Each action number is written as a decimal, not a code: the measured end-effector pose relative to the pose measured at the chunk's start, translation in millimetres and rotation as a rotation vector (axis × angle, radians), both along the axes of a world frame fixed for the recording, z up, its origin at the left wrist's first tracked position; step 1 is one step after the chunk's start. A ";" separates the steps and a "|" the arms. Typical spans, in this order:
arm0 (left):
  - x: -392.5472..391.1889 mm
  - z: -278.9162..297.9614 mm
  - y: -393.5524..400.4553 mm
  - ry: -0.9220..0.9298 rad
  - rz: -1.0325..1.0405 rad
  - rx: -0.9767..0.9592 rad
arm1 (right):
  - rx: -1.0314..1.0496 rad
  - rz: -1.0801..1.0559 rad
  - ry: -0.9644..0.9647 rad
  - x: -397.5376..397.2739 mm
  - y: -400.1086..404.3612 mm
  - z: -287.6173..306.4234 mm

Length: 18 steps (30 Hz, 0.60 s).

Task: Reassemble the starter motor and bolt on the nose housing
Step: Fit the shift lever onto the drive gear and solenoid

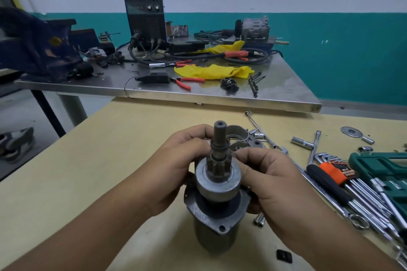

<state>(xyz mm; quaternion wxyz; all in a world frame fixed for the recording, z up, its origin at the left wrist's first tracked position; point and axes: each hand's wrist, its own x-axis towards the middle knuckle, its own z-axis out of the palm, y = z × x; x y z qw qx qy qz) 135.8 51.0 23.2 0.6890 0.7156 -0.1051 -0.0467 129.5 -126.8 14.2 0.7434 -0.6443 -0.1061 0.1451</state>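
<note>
The starter motor body (pixel 214 230) stands upright on the yellow bench, its shaft (pixel 219 133) pointing up. On the shaft sit the pinion gear and the round grey drive clutch (pixel 217 185). My left hand (pixel 180 166) curls round the shaft collar from the left, fingertips at the ring below the shaft tip. My right hand (pixel 262 174) pinches the same collar from the right, just above the pinion. The grey nose housing (pixel 241 136) lies on the bench right behind the shaft, partly hidden by my fingers. Two bolts (pixel 259 219) lie beside the motor under my right hand.
Sockets, a T-bar wrench (pixel 313 145), a hex key set in an orange holder (pixel 337 171), spanners and a green tool case (pixel 383 166) crowd the bench to the right. A small black part (pixel 284 255) lies near the front. A steel table (pixel 220 94) with a welder and pliers stands behind.
</note>
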 end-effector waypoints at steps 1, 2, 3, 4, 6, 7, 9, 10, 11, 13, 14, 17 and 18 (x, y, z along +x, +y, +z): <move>-2.1 1.4 3.5 0.026 0.001 -0.009 | 0.013 -0.034 -0.006 -1.6 1.8 -0.1; -3.1 2.5 7.6 0.048 0.016 -0.021 | 0.033 -0.105 -0.029 -2.8 3.2 -1.9; -6.3 3.3 11.8 0.066 0.037 -0.034 | 0.059 -0.201 -0.065 -4.0 4.6 -4.9; -9.4 3.7 16.6 0.075 0.068 -0.045 | 0.087 -0.301 -0.108 -5.7 5.8 -7.7; -15.8 5.5 25.1 0.089 0.140 -0.054 | 0.135 -0.413 -0.174 -11.2 10.1 -12.0; -17.6 5.4 28.4 0.098 0.175 -0.050 | 0.164 -0.417 -0.190 -14.7 14.3 -13.0; -17.6 3.6 31.5 0.108 0.214 -0.015 | 0.194 -0.419 -0.203 -21.4 25.6 -13.9; -17.6 3.0 30.7 0.108 0.223 0.003 | 0.185 -0.448 -0.213 -23.1 32.0 -15.1; -18.1 2.0 28.8 0.097 0.227 0.012 | 0.167 -0.486 -0.224 -23.8 38.2 -16.2; -19.8 -1.4 24.6 0.032 0.211 0.011 | 0.159 -0.551 -0.240 -22.8 46.7 -17.5; -21.4 -2.7 22.5 -0.010 0.192 0.008 | 0.168 -0.586 -0.248 -21.7 48.2 -18.5; -23.3 -10.7 18.8 -0.156 0.160 0.019 | 0.230 -0.645 -0.262 -19.0 43.4 -22.9; -22.3 -14.8 18.8 -0.226 0.162 0.036 | 0.239 -0.647 -0.278 -18.5 40.1 -23.5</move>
